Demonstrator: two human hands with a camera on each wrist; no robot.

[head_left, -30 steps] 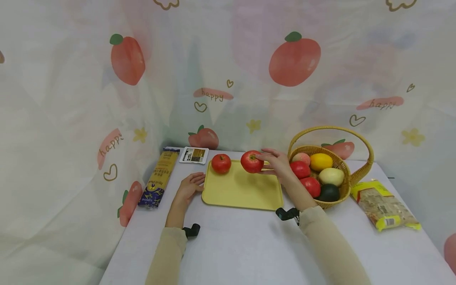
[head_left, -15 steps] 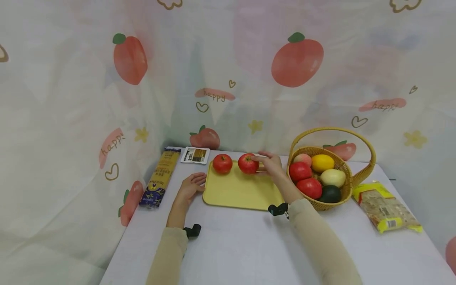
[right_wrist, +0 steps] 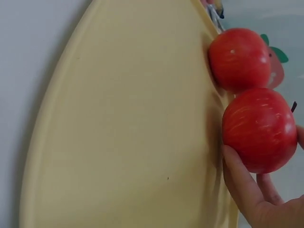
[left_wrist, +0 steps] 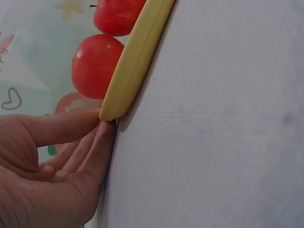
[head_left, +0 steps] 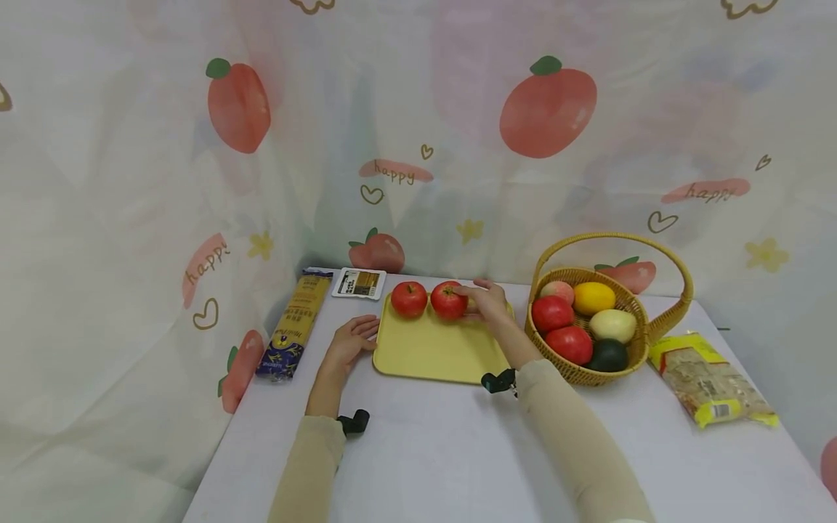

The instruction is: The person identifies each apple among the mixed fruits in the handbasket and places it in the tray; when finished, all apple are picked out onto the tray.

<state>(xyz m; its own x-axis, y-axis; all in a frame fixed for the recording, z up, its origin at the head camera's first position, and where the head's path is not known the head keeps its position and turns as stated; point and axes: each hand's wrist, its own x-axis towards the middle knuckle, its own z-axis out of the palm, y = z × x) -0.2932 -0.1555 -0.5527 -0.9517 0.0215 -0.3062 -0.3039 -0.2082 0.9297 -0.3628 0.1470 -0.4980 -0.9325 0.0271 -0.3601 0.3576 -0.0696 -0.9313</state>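
Note:
Two red apples lie at the far side of a yellow tray (head_left: 431,356). My right hand (head_left: 490,303) holds the right-hand apple (head_left: 448,300), its stem end turned towards me; the right wrist view shows the thumb and fingers (right_wrist: 244,183) around that apple (right_wrist: 259,130). The left-hand apple (head_left: 409,299) sits right beside it, touching or nearly so. At the tray's left edge is my left hand (head_left: 349,343), fingers fairly straight. In the left wrist view its thumb and fingers (left_wrist: 71,127) touch the tray's corner (left_wrist: 111,107).
A wicker basket (head_left: 644,341) of mixed fruit with a tall handle stands right of the tray. Beyond it lies a yellow-and-clear food bag (head_left: 709,378). A spaghetti packet (head_left: 297,319) and a small white pack (head_left: 359,283) lie at the left. Patterned cloth hangs behind the table.
My right hand has carried its apple left and down, from over the tray to beside the other apple. The left hand has stayed at the tray's edge.

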